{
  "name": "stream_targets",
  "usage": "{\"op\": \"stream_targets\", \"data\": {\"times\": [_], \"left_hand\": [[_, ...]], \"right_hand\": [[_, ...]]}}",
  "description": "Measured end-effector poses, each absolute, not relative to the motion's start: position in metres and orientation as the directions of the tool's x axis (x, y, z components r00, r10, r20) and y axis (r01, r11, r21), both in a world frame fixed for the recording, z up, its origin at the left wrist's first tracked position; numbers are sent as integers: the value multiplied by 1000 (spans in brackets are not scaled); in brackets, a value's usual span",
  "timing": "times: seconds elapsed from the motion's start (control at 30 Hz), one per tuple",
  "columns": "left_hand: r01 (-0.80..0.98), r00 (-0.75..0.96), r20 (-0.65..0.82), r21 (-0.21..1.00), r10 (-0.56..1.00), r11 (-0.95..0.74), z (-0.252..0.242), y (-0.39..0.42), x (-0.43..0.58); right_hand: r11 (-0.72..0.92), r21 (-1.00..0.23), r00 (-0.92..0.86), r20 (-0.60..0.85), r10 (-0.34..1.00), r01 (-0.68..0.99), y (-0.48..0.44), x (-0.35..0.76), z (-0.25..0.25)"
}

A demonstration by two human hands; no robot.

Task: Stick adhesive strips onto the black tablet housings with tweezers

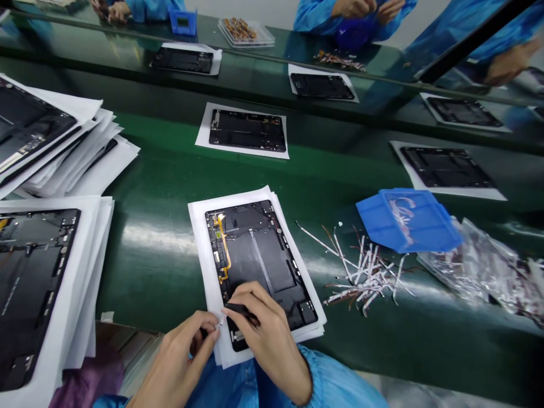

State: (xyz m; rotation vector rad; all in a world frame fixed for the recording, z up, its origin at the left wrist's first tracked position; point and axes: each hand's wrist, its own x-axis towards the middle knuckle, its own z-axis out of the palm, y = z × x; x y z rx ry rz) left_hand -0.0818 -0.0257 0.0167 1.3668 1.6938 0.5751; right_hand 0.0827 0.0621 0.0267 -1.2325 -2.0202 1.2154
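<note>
A black tablet frame (pixel 259 258) with an orange flex cable (pixel 224 246) lies on white sheets (pixel 204 238) in front of me. My right hand (pixel 266 334) rests on the frame's near end, fingers closed on a thin black tool (pixel 238 309). My left hand (pixel 182 354) is beside it at the frame's near left corner, pinching a small white strip (pixel 221 321). Both wrists wear blue sleeves.
Stacks of frames on white sheets (pixel 42 147) sit at left. A blue tray (pixel 408 218), loose white strips (pixel 365 272) and a clear plastic bag (pixel 488 266) lie at right. More frames (pixel 246 130) ride the green belt. Other people in blue sleeves (pixel 352 14) work across the table.
</note>
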Motion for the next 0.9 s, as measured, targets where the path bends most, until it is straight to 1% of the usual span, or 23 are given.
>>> {"op": "stream_targets", "data": {"times": [0.07,0.1,0.2,0.27,0.37,0.53,0.6,0.67,0.8,0.83,0.9], "left_hand": [[545,-19,-346,783,938,300,18,-23,-84],[548,-16,-357,778,934,307,19,-23,-85],[562,2,-395,760,919,326,21,-23,-87],[571,20,-409,754,913,325,22,-24,-87],[568,31,-410,758,911,322,21,-25,-87],[540,9,-398,774,917,330,19,-22,-86],[536,13,-404,775,915,335,20,-20,-87],[538,36,-413,775,910,331,22,-19,-88],[555,58,-421,767,905,321,25,-20,-89],[559,59,-416,767,908,315,24,-20,-90],[562,78,-397,775,915,288,22,-22,-90]], "right_hand": [[208,-867,-456,-24,890,452,63,84,27],[224,-845,-443,-17,897,485,63,85,28],[281,-722,-442,-38,896,632,63,87,28],[303,-672,-472,-78,878,675,62,87,27],[299,-710,-510,-98,855,638,61,86,25],[255,-839,-492,-18,870,481,60,85,20],[226,-871,-470,-8,883,437,62,86,20],[221,-856,-453,-18,891,467,64,86,22],[283,-716,-458,-57,887,638,62,86,23],[295,-699,-471,-68,879,651,61,85,24],[301,-715,-498,-77,864,631,62,85,26]]}}
